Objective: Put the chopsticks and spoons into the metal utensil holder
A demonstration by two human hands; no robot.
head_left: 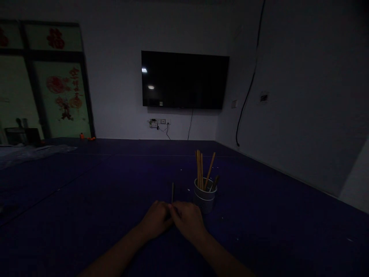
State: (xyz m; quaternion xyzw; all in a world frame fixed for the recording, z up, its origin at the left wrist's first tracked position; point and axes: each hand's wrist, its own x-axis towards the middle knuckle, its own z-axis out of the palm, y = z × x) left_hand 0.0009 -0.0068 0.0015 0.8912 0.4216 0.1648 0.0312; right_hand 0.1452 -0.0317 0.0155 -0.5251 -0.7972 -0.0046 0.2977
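Note:
Both of my hands meet low in the middle of the head view, over a dark blue surface [115,184]. My left hand [157,217] has its fingers curled in, and my right hand [187,219] is closed against it, thumb toward the left. A thin dark stick [173,190] points away from where they meet. Its near end is hidden, so which hand grips it, if either, is unclear. Just beyond my right hand stands a grey metal cup [204,197] holding several wooden sticks [200,169] and a darker handle [215,181].
Small pale bits are scattered around the cup. Clear plastic sheeting [37,154] lies at the far left, near small orange objects [91,138]. A television [184,80] hangs on the back wall above sockets [163,121]. A black cable [248,92] runs down the right wall. Light is dim.

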